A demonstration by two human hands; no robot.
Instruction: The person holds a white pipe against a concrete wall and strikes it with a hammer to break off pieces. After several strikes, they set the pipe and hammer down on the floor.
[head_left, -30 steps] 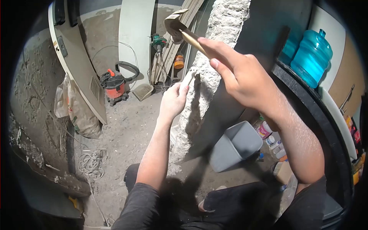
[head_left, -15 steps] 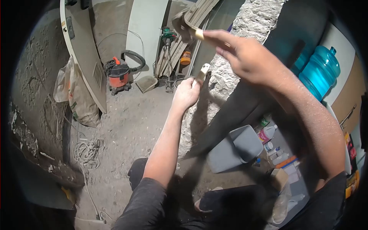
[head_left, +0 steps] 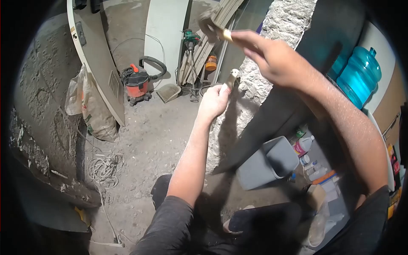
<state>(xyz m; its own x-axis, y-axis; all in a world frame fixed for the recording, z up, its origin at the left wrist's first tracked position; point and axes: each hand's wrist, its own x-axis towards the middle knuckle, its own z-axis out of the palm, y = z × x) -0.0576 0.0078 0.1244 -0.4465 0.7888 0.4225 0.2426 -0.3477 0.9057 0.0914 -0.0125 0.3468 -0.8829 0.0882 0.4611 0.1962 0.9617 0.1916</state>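
Hammer raised on the right, a short tool gripped at the rough wall edge.
From here I see the right hand (head_left: 282,63) holding the hammer (head_left: 207,24) above the left hand (head_left: 212,102), which is closed around the short tool (head_left: 233,75) beside the rough wall edge (head_left: 289,21); I can't tell whether its working end touches. The grey bin (head_left: 250,170) sits on the near right. To my mind, good work here wants a firm lower grip, fingers well below the tool's top, and square, measured blows.
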